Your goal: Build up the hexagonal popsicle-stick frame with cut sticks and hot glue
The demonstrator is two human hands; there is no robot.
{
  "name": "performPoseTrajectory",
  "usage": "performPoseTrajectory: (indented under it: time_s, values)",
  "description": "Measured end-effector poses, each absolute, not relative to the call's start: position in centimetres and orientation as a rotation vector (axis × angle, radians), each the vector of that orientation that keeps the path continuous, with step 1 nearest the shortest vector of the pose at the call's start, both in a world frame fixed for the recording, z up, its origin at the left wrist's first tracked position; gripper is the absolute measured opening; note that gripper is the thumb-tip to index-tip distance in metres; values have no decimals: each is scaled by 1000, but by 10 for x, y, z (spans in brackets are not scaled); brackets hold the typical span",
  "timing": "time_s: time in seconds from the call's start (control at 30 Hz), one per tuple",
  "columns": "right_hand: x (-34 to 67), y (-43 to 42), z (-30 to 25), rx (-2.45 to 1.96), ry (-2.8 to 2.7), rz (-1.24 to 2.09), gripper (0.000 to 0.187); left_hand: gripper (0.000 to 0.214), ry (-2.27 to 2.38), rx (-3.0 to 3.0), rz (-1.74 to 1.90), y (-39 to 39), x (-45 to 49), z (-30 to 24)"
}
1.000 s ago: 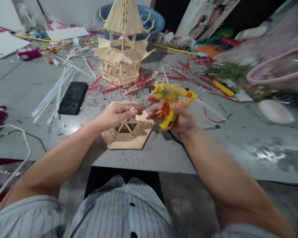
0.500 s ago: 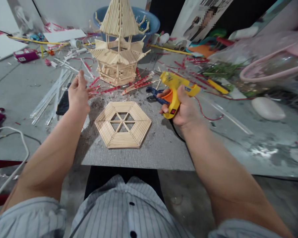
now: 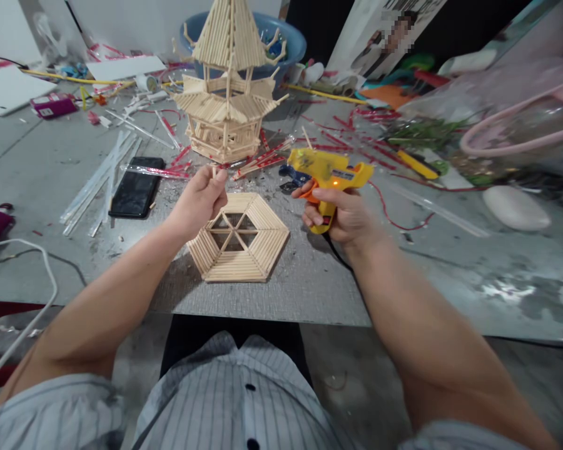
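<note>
In my right hand (image 3: pixel 331 209) is a yellow hot glue gun (image 3: pixel 326 165) with an orange trigger, its nozzle toward the left and a small light lit on its side. My left hand (image 3: pixel 204 197) is closed in a pinch above the far left edge of a flat hexagonal panel (image 3: pixel 237 267) made of thin wooden sticks. Between its thumb and finger shows the tip of a short wooden stick (image 3: pixel 214 170); the rest is hidden. Six thin spokes cross the opening in the panel's middle. Behind stands a tiered stick pagoda (image 3: pixel 225 103), upright.
A black phone (image 3: pixel 137 190) and clear glue sticks (image 3: pixel 98 181) lie on the left. Dark blue pliers (image 3: pixel 288 178) are behind the glue gun. Red wrappers (image 3: pixel 380 153) litter the back. A blue basin (image 3: pixel 291 44) stands behind the pagoda, and a white oval object (image 3: pixel 516 207) lies on the right.
My left hand has moved right, from beside the phone to above the panel, and its fingers have closed in a pinch. The glue gun has shifted slightly left and turned more level.
</note>
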State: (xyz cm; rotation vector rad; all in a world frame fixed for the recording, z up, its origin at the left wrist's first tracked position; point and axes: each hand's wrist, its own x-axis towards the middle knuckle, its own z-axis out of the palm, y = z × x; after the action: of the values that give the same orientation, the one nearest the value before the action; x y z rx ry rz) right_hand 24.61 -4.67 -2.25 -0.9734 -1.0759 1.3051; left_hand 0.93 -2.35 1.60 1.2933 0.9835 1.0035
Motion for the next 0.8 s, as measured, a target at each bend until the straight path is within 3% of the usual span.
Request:
performPoseTrajectory:
  time_s: [0.17, 0.27, 0.37, 0.57, 0.8]
  values:
    - [242, -48, -25, -1014, -1122, 1243, 25, 31, 975, 1415, 985, -19, 6, 8]
    - [242, -49, -30, -1051, -1175, 1125, 24, 15, 985, 1362, 971, -19, 5, 9]
    - [246, -49, -40, -1125, -1349, 906, 19, 21, 1001, 1220, 950, -19, 5, 11]
    - [254, -47, -49, -1082, -1878, 151, 14, 17, 1021, 1044, 1046, -14, 6, 8]
    - [247, -59, -37, -875, -2100, -6, 28, 23, 934, 975, 1035, -12, 6, 6]
